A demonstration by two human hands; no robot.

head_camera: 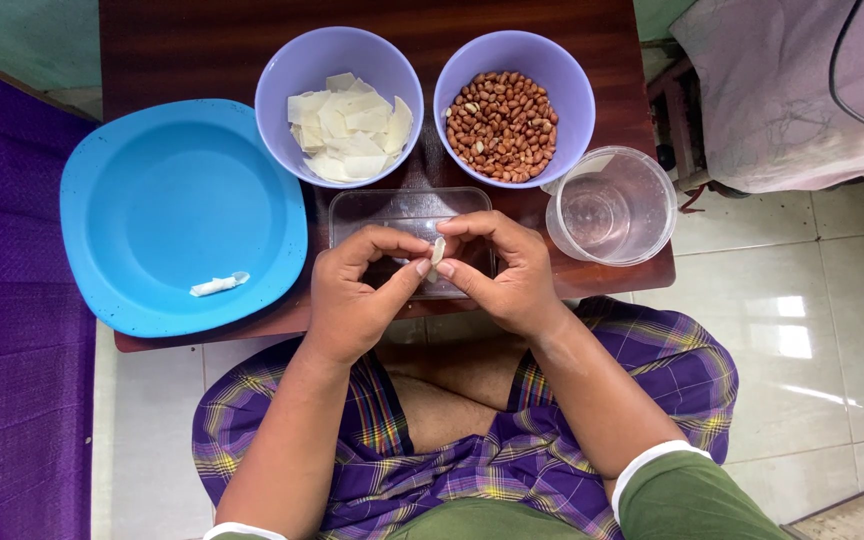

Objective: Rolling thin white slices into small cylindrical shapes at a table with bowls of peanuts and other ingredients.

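My left hand (357, 290) and my right hand (507, 270) meet over a clear rectangular tray (407, 205) at the table's front edge. Between their fingertips they pinch a small pale wrapper piece (437, 250), folded narrow. Behind them a lilac bowl (340, 105) holds several pale square wrappers. A second lilac bowl (514, 105) beside it is filled with peanuts. A big blue plate (182, 215) on the left carries one rolled white piece (218, 285).
A clear plastic cup (612, 205) stands at the table's right front corner. The small dark wooden table (192, 40) sits over my crossed legs. A purple mat lies left, white floor tiles right, and a cloth-covered object at top right.
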